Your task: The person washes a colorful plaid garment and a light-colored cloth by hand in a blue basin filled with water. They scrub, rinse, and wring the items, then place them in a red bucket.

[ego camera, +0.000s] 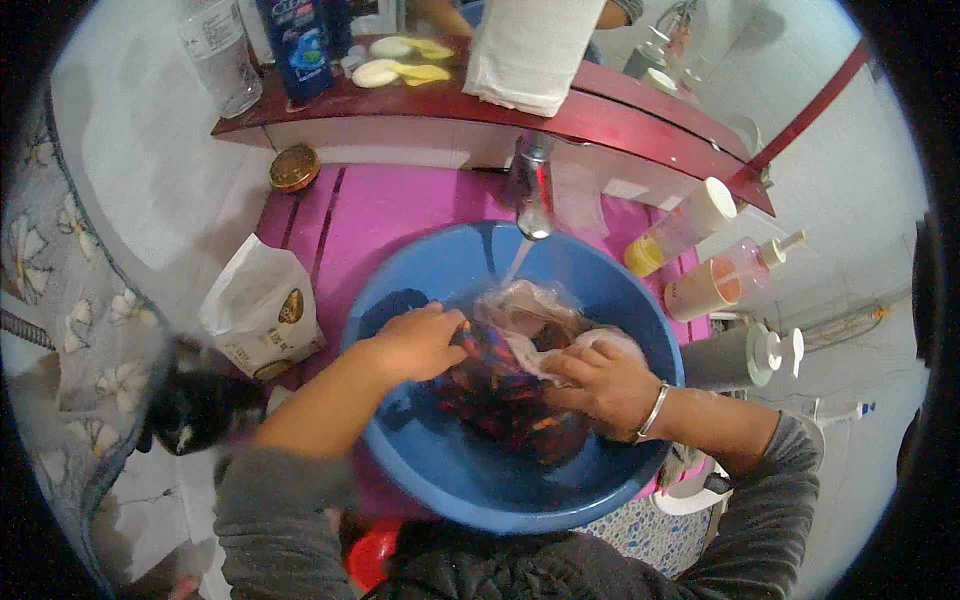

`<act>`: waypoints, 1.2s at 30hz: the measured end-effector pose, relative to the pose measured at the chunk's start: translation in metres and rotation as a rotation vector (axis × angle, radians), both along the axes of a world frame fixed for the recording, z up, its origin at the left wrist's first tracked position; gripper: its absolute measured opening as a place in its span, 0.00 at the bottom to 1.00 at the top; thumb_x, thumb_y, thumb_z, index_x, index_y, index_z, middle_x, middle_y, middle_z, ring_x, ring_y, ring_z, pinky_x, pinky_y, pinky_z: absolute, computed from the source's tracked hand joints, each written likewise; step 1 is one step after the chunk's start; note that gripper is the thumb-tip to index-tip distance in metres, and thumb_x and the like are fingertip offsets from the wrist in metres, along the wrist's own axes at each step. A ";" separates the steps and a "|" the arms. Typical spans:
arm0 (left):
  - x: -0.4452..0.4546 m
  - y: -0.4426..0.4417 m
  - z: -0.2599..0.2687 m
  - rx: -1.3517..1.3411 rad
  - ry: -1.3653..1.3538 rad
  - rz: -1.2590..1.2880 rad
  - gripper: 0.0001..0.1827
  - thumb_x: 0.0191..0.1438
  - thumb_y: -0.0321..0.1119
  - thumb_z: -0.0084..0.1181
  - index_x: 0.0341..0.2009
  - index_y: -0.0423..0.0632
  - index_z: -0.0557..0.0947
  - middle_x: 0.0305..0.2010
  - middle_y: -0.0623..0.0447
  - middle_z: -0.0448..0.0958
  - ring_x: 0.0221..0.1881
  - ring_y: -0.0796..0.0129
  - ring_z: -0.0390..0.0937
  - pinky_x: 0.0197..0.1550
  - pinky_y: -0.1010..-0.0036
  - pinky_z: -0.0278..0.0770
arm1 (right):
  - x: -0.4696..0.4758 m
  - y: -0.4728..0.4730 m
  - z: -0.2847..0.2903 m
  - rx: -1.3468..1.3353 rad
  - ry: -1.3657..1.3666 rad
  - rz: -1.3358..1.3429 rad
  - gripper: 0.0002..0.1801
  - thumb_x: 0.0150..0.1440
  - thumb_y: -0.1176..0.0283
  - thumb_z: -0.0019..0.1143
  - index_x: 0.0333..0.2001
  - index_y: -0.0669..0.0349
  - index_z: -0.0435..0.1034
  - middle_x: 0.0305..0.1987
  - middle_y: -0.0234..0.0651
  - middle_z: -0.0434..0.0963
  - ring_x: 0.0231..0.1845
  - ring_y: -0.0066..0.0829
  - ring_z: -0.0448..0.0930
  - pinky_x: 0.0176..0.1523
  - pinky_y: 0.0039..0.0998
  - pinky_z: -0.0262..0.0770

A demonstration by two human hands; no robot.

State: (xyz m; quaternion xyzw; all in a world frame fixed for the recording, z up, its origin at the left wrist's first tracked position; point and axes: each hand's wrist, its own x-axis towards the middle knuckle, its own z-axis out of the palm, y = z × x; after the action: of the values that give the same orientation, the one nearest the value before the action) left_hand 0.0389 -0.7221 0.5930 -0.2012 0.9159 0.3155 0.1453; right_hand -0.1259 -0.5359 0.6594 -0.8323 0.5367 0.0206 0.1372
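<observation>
A blue plastic basin [517, 517] stands under a chrome faucet [534, 187], from which water runs into it. Dark patterned cloth [495, 405] with red and orange marks lies in the basin, with a pale sheer fabric [517, 307] at its upper edge. My left hand [424, 341] touches the cloth's upper left side, its fingers bent; its grip is unclear. My right hand [604, 386], with a silver bangle at the wrist, has its fingers closed on the pale fabric at the right.
Pump bottles [705, 289] and a yellow-bottomed bottle [649, 251] stand at the right. A white paper bag [262, 322] is left of the basin. Above runs a red shelf [420, 101] holding a blue bottle [300, 52], a clear bottle [225, 67] and a white towel [532, 52].
</observation>
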 end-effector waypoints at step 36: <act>-0.056 0.025 0.037 -0.405 0.005 -0.272 0.21 0.37 0.36 0.52 0.39 0.48 0.66 0.32 0.43 0.69 0.36 0.51 0.69 0.35 0.59 0.67 | -0.029 -0.017 -0.023 0.010 -0.081 -0.549 0.28 0.30 0.66 0.60 0.36 0.62 0.59 0.36 0.46 0.66 0.42 0.44 0.67 0.40 0.36 0.67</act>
State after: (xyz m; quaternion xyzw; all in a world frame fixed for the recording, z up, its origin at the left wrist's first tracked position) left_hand -0.0169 -0.6975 0.6301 -0.1002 0.9795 0.1036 0.1410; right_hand -0.1547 -0.5529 0.6365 -0.6551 0.7361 -0.0480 0.1630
